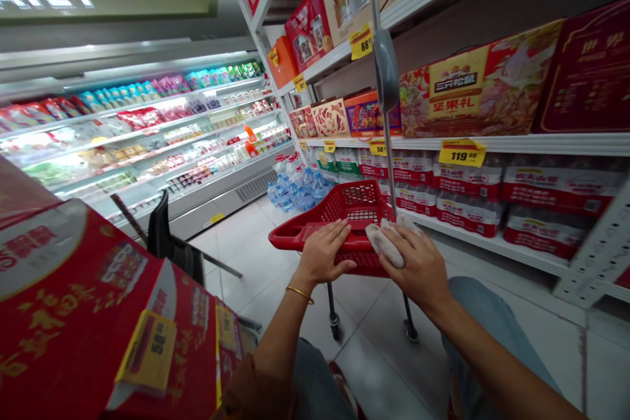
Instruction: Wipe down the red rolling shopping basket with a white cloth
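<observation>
A red plastic cart basket [357,200] on thin legs with casters stands in front of me, a grey metal pole [386,79] rising at its right side. My left hand [327,249] rests on the basket's near rim, fingers stretched out, holding nothing; a gold bangle circles that wrist. Bunched under the fingers of my right hand [416,259] is a white cloth [386,243], pressed against the rim's right corner near the pole. The fingertips partly hide in the cloth.
Shelves [522,143] with gift boxes and bottled-water packs line the right. Red boxes [63,302] stack at the near left, beside a black folding chair [170,236]. Water bottles [298,187] stand on the floor ahead, before a refrigerated display [197,190].
</observation>
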### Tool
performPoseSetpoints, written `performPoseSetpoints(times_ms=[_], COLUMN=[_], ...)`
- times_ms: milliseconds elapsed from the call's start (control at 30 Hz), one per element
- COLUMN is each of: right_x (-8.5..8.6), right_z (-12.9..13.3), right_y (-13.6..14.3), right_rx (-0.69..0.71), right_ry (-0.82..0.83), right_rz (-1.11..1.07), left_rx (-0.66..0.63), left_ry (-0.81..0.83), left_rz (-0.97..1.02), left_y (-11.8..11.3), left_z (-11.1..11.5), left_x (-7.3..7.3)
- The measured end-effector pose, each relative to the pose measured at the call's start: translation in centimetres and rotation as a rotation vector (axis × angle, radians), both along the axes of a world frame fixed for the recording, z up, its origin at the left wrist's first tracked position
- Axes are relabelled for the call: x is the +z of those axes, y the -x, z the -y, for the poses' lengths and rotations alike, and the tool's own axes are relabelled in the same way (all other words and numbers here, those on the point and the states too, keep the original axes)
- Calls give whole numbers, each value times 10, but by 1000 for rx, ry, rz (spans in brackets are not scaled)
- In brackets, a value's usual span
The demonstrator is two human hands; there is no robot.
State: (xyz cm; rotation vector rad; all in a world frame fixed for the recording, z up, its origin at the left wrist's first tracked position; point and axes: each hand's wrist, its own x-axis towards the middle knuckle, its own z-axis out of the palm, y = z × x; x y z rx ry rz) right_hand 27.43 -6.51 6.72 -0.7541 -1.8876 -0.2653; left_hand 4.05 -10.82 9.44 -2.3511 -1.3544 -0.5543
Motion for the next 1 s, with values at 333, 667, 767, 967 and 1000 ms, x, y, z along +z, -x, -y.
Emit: performPoseSetpoints(times_ms=[333,667,767,967,1000], right_x=[21,27,32,26,24], right_z=[7,11,7,-5,-8], right_y=[22,39,32,9,4], right_rx=[37,-126,-98,-78,-74], right_ry=[39,173,213,161,143], right_rz=[73,411,462,429,409], left_rx=[-15,-43,-40,-36,-39], left_ry=[-28,-148,-159,-208,-211], left_rz=[161,282,286,258,253], left_y=[-23,-22,-23,-22,-22], left_z=[-11,-19,-23,-28,-29], left_x=[-7,-22,-24,-26,-27])
